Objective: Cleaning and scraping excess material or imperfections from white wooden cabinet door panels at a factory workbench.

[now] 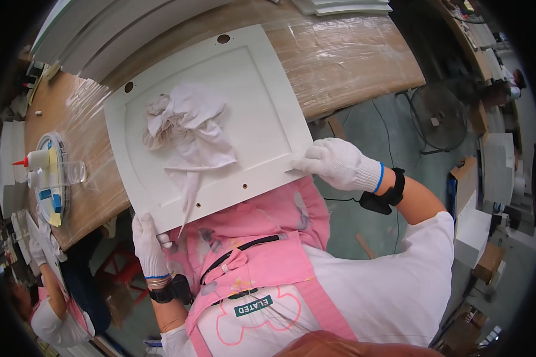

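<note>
A white cabinet door panel [253, 119] with a recessed middle lies on the table, its near edge reaching out over my pink apron. Two round holes show near its far edge and two small ones near its close edge. My left hand [150, 245], in a white knit glove, grips the near left corner. At the near right corner my right hand [335, 162], gloved alike, has its fingers closed over the edge. A crumpled whitish cloth [190, 122] rests on the panel, one strip trailing over the near edge; neither hand touches it.
The table [345, 65] is covered in brown board and clear film. White panels [119, 35] stand stacked at the far left. On the left sits a round tray [65, 202] with a red-tipped bottle [37, 159]. A floor fan [439, 118] stands right. Another person [59, 321] works at lower left.
</note>
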